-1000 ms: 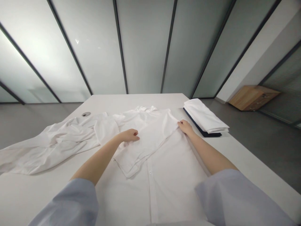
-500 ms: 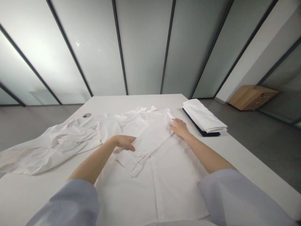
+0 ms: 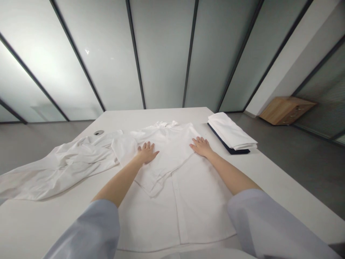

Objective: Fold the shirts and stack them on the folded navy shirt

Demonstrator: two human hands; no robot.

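Note:
A white button-front shirt (image 3: pixel 175 212) lies on the white table (image 3: pixel 269 176), its collar (image 3: pixel 165 124) at the far end and a folded-over layer (image 3: pixel 164 169) across its upper part. My left hand (image 3: pixel 147 153) rests flat on that layer with its fingers spread. My right hand (image 3: pixel 201 146) lies flat near the shirt's far right side, also holding nothing. To the left, crumpled white fabric (image 3: pixel 67 163) spreads from the shirt toward the table edge; its join to the shirt is hidden.
A folded white cloth stack (image 3: pixel 230 131) sits on a dark navy flat base (image 3: pixel 223 142) at the table's far right. A round grommet (image 3: pixel 99 132) is set in the tabletop. Frosted glass walls stand behind, and a low wooden cabinet (image 3: pixel 287 110) sits on the grey floor.
My right hand has slid left and lies flat on the shirt. My left hand has turned its spread fingers forward. The view has shifted, showing the shirt's bottom hem.

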